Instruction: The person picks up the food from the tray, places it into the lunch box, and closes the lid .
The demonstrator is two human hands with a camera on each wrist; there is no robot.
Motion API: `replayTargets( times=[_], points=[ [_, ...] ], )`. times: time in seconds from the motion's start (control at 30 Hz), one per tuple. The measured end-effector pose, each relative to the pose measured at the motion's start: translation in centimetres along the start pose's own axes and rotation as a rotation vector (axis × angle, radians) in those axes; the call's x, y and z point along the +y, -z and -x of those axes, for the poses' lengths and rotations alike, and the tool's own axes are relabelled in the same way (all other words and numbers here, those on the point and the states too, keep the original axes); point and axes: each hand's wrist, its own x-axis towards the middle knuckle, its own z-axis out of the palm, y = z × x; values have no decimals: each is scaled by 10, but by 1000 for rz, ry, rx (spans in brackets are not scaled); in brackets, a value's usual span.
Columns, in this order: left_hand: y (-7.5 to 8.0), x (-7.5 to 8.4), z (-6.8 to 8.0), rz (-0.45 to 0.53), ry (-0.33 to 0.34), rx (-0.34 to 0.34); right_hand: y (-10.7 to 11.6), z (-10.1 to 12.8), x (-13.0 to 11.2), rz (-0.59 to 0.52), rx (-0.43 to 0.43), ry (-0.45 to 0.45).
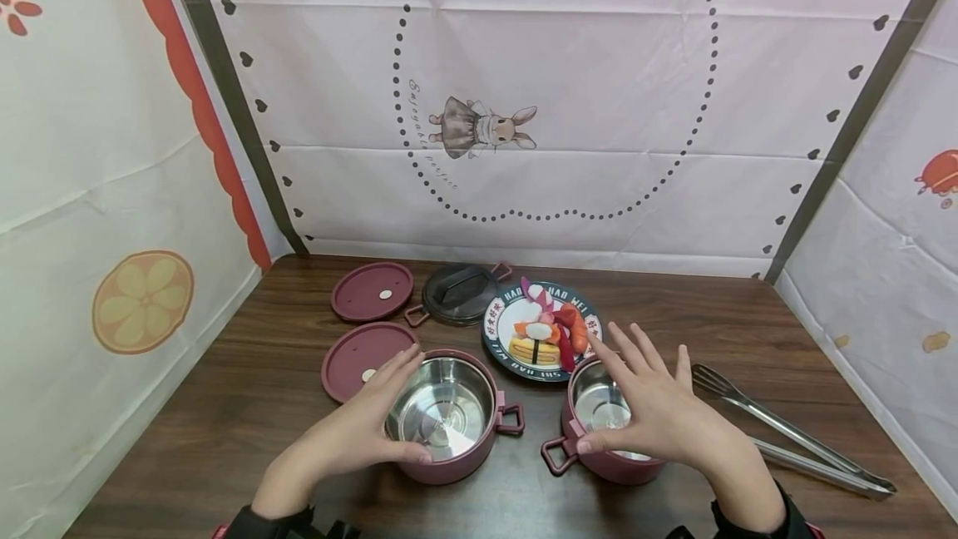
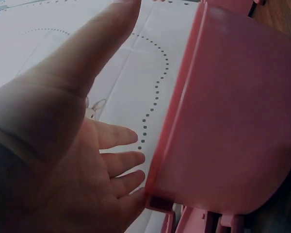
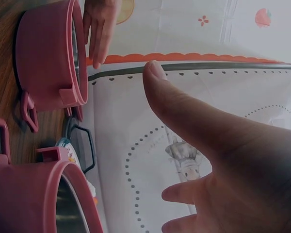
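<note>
Head view shows both my hands spread flat with fingers straight, gripping nothing. My left hand (image 1: 359, 427) lies against the near-left rim of the left pot (image 1: 449, 416), thumb reaching along its front edge. My right hand (image 1: 659, 414) hovers over the right pot (image 1: 599, 431), covering much of its mouth; I cannot tell whether the palm touches the rim. Both pots stand upright on the desk (image 1: 262, 406), near each other but apart, their steel insides bare.

I judge the main risk to be a knock. The plate (image 1: 500, 338) of toy food sits just behind the pots, touching or nearly touching the right one, so a push forward with my right hand could drive that pot into the plate and scatter the pieces. My left hand bears on one side only; pressing there could slide the left pot into the right one, since their side handles face each other across a small gap. The tongs (image 1: 786, 435) lie just beside my right wrist, and a careless sweep outward would send them toward the desk's edge. One lid (image 1: 362, 358) lies flat just behind my left hand, where my fingers could catch it.
</note>
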Motion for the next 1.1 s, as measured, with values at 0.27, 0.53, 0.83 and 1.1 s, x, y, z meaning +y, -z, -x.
replayTargets(
  times=[0.27, 0.53, 0.83, 1.1],
  points=[
    [-3, -6, 2, 6, -13, 21, -2, 1, 2, 6, 0, -12],
    [-7, -11, 2, 43, 14, 26, -1, 5, 8, 13, 11, -68],
    [-8, -15, 2, 61, 24, 25, 6, 10, 26, 22, 46, -88],
    [-9, -17, 1, 58, 20, 23, 19, 20, 61, 19, 108, -127]
  ],
)
